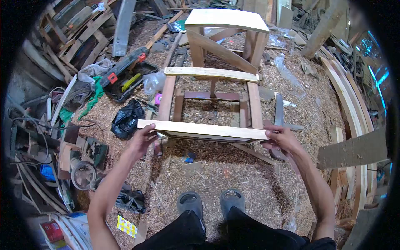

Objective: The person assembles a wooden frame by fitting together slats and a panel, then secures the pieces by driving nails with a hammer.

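The head camera looked down past the person's black trousers to two grey sandals, set side by side on a floor strewn with wood shavings. A yellow-and-white packet lay to the left of the trousers, near the left forearm. To the left of that forearm stood a machine with a round wheel.

Farther out, both hands were closed on opposite ends of one pale wooden bar: the left hand gripped its left end, the right hand its right end. A darker edge showed under the bar, though what it belonged to could not be made out. The bar lay crosswise before the body, at the near ends of two reddish rails; whether it was fastened to them could not be told. A crumpled black bag lay just beyond the left hand.

The rails ran away to a pale rear crosspiece spanning their far ends, and a brown crossbar showed between them. To their left, a clear plastic bag lay beside a toolbox with orange latches. Long curved boards stretched along the right side. Behind the rear crosspiece stood a wooden stool with a pale top.
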The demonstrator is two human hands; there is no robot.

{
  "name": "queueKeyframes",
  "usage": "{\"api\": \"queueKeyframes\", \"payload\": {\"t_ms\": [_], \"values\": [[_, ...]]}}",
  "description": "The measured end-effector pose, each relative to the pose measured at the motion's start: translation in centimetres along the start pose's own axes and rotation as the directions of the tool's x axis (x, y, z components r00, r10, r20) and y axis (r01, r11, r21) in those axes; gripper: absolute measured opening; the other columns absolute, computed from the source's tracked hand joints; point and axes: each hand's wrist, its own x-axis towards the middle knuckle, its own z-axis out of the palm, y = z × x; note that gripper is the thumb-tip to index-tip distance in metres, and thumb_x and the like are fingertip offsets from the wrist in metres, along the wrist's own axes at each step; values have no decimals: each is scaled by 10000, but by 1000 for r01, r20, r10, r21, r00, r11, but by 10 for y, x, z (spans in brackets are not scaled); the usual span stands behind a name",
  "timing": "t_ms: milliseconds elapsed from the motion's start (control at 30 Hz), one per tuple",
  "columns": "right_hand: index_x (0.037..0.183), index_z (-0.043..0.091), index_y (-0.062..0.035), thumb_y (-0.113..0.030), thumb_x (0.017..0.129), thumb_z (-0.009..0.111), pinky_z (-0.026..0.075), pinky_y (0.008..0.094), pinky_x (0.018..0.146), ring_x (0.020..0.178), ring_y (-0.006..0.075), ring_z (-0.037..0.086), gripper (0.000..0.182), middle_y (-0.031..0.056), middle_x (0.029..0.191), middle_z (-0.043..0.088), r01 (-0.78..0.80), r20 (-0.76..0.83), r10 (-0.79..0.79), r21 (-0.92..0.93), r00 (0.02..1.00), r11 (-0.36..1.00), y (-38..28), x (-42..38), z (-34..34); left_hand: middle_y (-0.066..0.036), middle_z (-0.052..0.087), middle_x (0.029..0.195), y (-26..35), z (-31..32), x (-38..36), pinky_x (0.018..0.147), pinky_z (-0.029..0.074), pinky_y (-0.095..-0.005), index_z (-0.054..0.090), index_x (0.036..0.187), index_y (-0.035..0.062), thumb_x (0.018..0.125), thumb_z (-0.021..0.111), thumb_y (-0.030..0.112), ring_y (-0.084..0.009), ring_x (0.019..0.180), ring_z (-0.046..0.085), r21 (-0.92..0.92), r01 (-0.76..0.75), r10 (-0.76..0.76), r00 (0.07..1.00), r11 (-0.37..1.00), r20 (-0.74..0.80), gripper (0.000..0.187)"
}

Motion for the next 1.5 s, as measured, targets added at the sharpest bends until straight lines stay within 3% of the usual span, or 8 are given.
{"api": "queueKeyframes", "payload": {"t_ms": [233, 333, 533, 900, 1067, 1367, 1433, 1500], "values": [[1104, 574, 116, -66, 893, 570, 589, 250, 702, 838, 186, 658, 279, 165, 999, 639, 5, 45, -8, 77, 999, 997, 9, 12, -3, -56, 603, 881, -3, 6, -1, 843, 487, -332, 588, 985, 16, 813, 700, 203, -144, 849, 564, -13, -161, 161, 987, 987, 0, 277], [993, 624, 116, -76, 871, 612, 575, 252, 677, 757, 187, 654, 227, 154, 933, 645, 28, -42, -24, 99, 999, 995, 7, 7, -4, -60, 612, 885, 5, 0, 3, 846, 480, -331, 607, 981, 35, 791, 720, 214, -158, 866, 571, -64, -91, 91, 996, 994, -4, 284], [834, 643, 77, -119, 834, 686, 522, 232, 582, 723, 136, 639, 200, 96, 781, 649, 35, -71, -44, -130, 996, 991, 6, 3, -6, -77, 623, 960, 14, -10, 7, 881, 487, -301, 620, 999, -6, 804, 713, 160, -165, 902, 578, 49, -57, 56, 998, 997, 39, 273], [930, 616, 110, -47, 797, 713, 608, 264, 629, 775, 194, 649, 228, 155, 908, 633, 68, -148, -49, 129, 988, 989, 14, 2, 2, -76, 620, 960, 5, -5, 2, 926, 476, -307, 571, 1014, 1, 820, 697, 161, -162, 921, 595, -6, -134, 134, 991, 991, 1, 281], [1024, 617, 107, -84, 822, 699, 598, 255, 666, 789, 191, 659, 290, 156, 942, 649, 1, -168, 44, 258, 985, 966, 18, -4, 9, -14, 581, 904, -15, 15, -7, 650, 479, -232, 536, 1012, 106, 828, 706, 254, -115, 769, 557, -109, -155, 145, 985, 982, -92, 291], [959, 634, 85, -105, 810, 719, 580, 236, 665, 729, 168, 659, 255, 123, 874, 656, 97, -212, -49, 224, 976, 970, 25, -3, 12, 1, 599, 835, -30, 9, 11, 675, 455, -238, 535, 953, 107, 818, 708, 201, -100, 800, 582, -242, -183, 187, 982, 953, -7, 239], [1007, 562, 110, -86, 804, 723, 584, 259, 721, 794, 193, 655, 325, 152, 950, 617, 41, -169, 4, 266, 986, 963, 26, 0, 9, -20, 576, 846, -31, 9, 13, 532, 491, -312, 531, 1020, 87, 826, 671, 335, -134, 806, 563, -114, -259, 252, 965, 959, -70, 344], [1004, 560, 116, -82, 801, 724, 586, 261, 722, 806, 196, 656, 328, 157, 958, 615, 46, -167, -2, 262, 986, 964, 27, 1, 9, -20, 576, 850, -33, 11, 10, 541, 490, -312, 529, 997, 104, 833, 670, 324, -137, 814, 562, -110, -281, 274, 959, 953, -70, 308]]}}
